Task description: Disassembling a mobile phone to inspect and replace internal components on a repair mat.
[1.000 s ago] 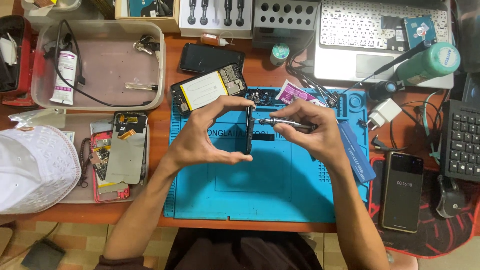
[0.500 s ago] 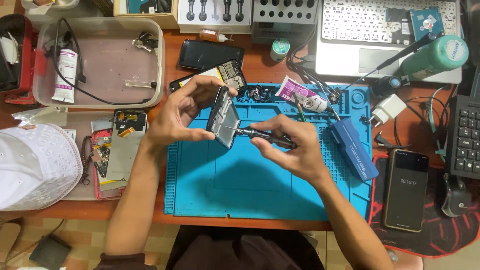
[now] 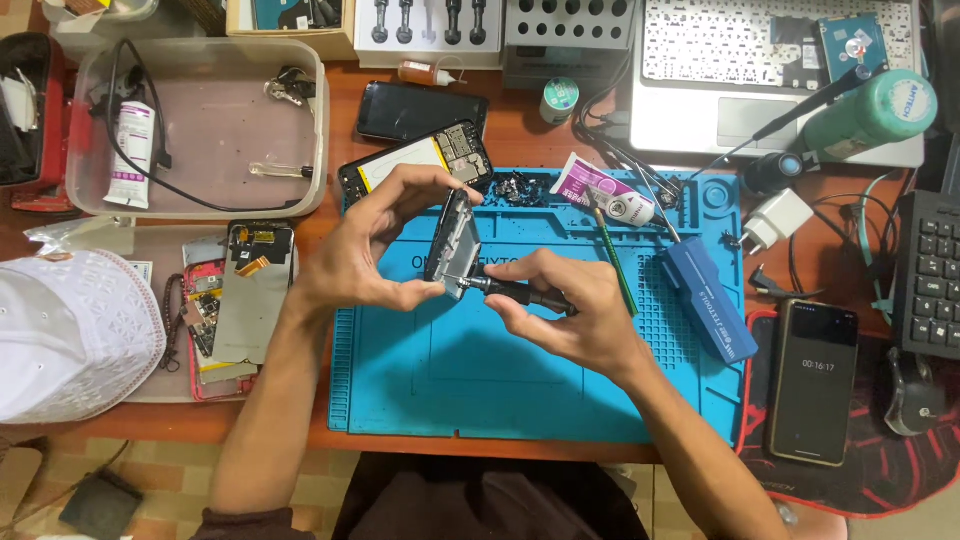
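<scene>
My left hand grips a small opened phone body, held tilted on edge above the blue work mat. My right hand holds a black-handled screwdriver whose metal tip touches the phone's lower edge. Both hands hover over the mat's upper middle. Just behind them a disassembled phone with a yellow-labelled battery lies at the mat's top left corner.
A clear plastic tray with a tube and cable sits at the back left. Phone parts and a white cap lie left. A blue box, a black phone, a laptop and a keyboard are on the right.
The phone body has tilted from edge-on to angled, its inside now showing. My right hand has dropped lower, bringing the screwdriver tip onto the phone's lower edge.
</scene>
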